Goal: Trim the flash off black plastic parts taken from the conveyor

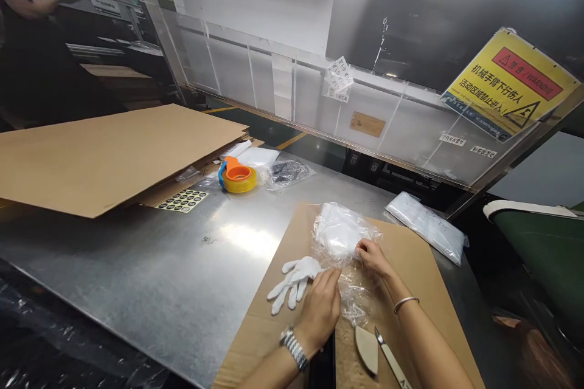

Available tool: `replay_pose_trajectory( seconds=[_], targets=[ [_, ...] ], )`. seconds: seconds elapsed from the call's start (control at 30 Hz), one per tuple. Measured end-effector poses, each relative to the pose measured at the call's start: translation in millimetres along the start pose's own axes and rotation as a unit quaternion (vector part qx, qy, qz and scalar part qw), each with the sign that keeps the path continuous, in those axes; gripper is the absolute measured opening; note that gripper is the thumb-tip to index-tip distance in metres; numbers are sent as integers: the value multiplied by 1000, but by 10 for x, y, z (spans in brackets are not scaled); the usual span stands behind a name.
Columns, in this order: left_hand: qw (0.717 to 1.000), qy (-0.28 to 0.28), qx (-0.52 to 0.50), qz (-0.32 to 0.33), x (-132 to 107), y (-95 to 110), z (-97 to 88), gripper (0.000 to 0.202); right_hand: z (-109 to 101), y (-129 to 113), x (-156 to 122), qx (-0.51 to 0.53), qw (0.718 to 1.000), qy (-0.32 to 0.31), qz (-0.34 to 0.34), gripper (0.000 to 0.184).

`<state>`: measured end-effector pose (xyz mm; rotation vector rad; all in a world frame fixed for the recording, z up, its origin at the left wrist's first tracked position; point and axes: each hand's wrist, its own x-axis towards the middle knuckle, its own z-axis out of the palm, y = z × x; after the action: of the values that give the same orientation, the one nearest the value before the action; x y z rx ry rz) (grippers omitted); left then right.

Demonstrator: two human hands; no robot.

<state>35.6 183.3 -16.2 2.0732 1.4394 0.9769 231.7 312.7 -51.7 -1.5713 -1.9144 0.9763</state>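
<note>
A clear plastic bag (340, 231) with folded white material inside lies on a sheet of brown cardboard (255, 322). The thumb and fingers of my right hand (374, 260) pinch the bag's near right edge. My left hand (322, 307) is closed, its fingertips at the bag's near left side, where they seem to grip the film; the fingertips are partly hidden. White gloves (296, 279) lie just left of my left hand. Crumpled clear film (354, 299) spreads between my hands. Closer to me are a beige rounded wedge (367, 349) and a slim pointed knife (387, 355).
Large cardboard sheets (114, 152) are stacked on the metal table (182, 267) at left. Near them lie a tape dispenser (238, 176) and round stickers (183, 200). A plastic-wrapped packet (426, 225) rests right. A framed panel with a yellow warning sign (511, 85) stands behind; a person (41, 55) is far left.
</note>
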Motion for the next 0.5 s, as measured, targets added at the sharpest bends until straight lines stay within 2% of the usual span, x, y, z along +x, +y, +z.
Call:
replay_pose_trajectory(
  seconds=[0.1, 0.2, 0.33, 0.43, 0.5],
  targets=[
    [997, -40, 34, 54, 354, 26, 147, 50, 29, 13, -37, 42, 999, -3, 0, 28],
    [993, -64, 68, 65, 566, 4, 329, 48, 13, 23, -33, 90, 996, 18, 9, 28],
    [993, -65, 84, 43, 587, -34, 446, 32, -100, 6, -47, 166, 984, 56, 25, 29],
    [997, -42, 58, 32, 545, 7, 387, 28, -178, -66, -149, 212, 975, 57, 14, 29],
    [999, -14, 25, 21, 546, 59, 299, 32, -199, -149, -264, 235, 971, 45, -3, 28]
  ],
)
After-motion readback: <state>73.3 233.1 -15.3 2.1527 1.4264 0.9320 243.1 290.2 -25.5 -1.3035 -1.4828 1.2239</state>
